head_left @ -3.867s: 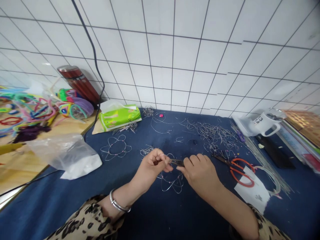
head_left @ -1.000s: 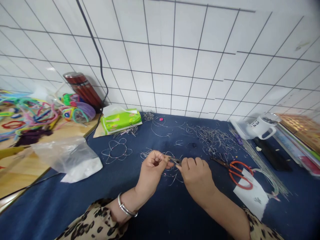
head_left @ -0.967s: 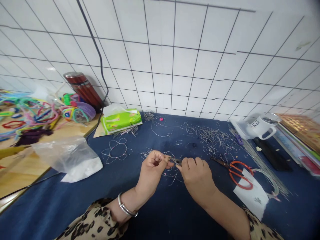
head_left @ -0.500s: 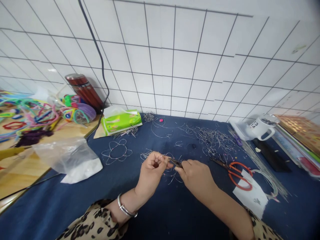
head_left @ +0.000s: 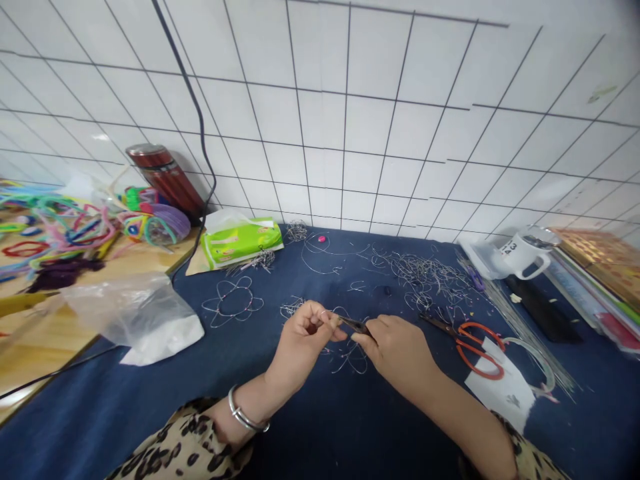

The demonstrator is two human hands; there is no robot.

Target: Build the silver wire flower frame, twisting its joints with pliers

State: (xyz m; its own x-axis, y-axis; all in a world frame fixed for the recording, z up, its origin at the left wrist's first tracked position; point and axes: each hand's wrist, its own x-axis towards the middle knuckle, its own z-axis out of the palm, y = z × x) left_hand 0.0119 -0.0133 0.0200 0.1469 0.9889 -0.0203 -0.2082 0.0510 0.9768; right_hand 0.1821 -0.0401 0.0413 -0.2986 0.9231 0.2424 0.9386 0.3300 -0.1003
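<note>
My right hand [head_left: 395, 343] is closed round a pair of pliers [head_left: 356, 325], whose thin dark jaws point left. Those jaws meet the fingertips of my left hand [head_left: 310, 337], which pinches a thin wire; its exact shape is too small to make out. Below the pliers, looped wire [head_left: 353, 360] with small beads shows, and I cannot tell whether it hangs from the fingers or lies on the cloth. A flower-shaped wire ring with beads [head_left: 235, 301] lies flat on the blue cloth to the left. Behind my left hand sits a small bundle of wire [head_left: 293, 307], partly hidden.
Orange-handled scissors [head_left: 480, 350] lie on white paper at right, beside straight wires [head_left: 540, 353] and a white mug [head_left: 530, 253]. Tangled wire [head_left: 425, 270] spreads behind my right hand. A green tissue pack [head_left: 243, 241], plastic bag [head_left: 145, 320] and red thermos [head_left: 167, 180] stand left.
The plier jaws and both hands stay close together in nearly the same place. The looped wire beneath them has shifted slightly, and the whole view has moved a little.
</note>
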